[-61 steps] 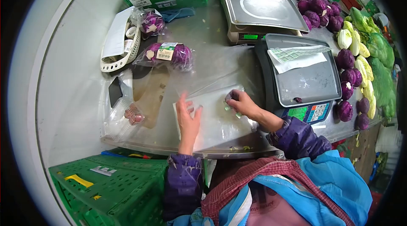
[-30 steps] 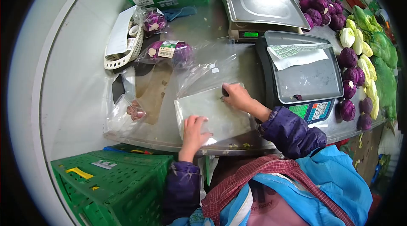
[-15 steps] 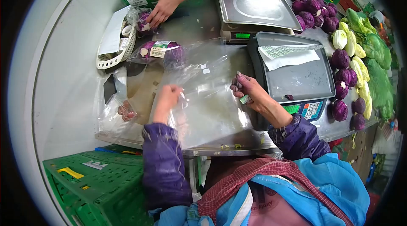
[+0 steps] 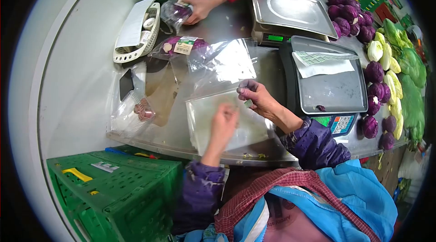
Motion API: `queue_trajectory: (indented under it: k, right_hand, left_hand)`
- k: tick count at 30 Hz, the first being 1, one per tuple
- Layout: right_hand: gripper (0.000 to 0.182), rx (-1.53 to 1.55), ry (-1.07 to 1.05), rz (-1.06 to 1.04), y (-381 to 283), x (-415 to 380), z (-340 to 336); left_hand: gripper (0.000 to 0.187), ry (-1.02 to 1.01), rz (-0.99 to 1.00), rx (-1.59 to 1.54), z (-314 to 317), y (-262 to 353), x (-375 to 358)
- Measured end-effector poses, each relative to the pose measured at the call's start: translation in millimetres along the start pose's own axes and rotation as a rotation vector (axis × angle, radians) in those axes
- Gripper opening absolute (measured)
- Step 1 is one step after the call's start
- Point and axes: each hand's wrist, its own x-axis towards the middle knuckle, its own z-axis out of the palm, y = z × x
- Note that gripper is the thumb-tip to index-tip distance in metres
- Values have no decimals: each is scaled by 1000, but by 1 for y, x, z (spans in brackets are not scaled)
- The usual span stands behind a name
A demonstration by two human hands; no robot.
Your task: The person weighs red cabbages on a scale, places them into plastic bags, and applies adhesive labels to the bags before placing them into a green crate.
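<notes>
My right hand pinches a small green-and-white label at its fingertips, left of the near scale. My left hand is smeared by motion, so its fingers do not show clearly. It hovers over a stack of clear plastic bags lying at the table's front. Beyond both hands, a clear plastic sheet or bag lies flat and catches the light. Left of that sits a bagged purple cabbage with a printed label on it.
A co-worker's hand grips another bagged cabbage. On the near scale lies a label sheet. Purple cabbages and pale leafy heads line the right side. Green crates stand at lower left.
My left hand has moved right across the bag stack, closer to my right hand. The co-worker's hand now holds the bagged cabbage up from the basket's side. The whole view has shifted a little.
</notes>
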Motion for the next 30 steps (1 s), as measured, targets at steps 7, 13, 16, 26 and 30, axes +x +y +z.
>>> queue_trajectory:
  k: [7, 13, 16, 26, 30]
  right_hand:
    - [16, -221, -99, -187, 9, -2, 8]
    - [19, -424, 90, -226, 0, -24, -9]
    - [24, -783, -112, -303, 16, -25, -26]
    - [27, -1195, 172, -149, 31, 18, -13]
    - [37, -1571, 333, -180, 27, 18, -17]
  left_hand:
    - [10, -54, -220, -562, 22, -23, -7]
    - [6, -57, -183, -438, 17, -23, -4]
    - [11, -106, -168, -338, 12, -24, -2]
    - [41, -61, 432, 1003, -70, -38, -28]
    - [29, -73, 424, 980, -79, -62, -19]
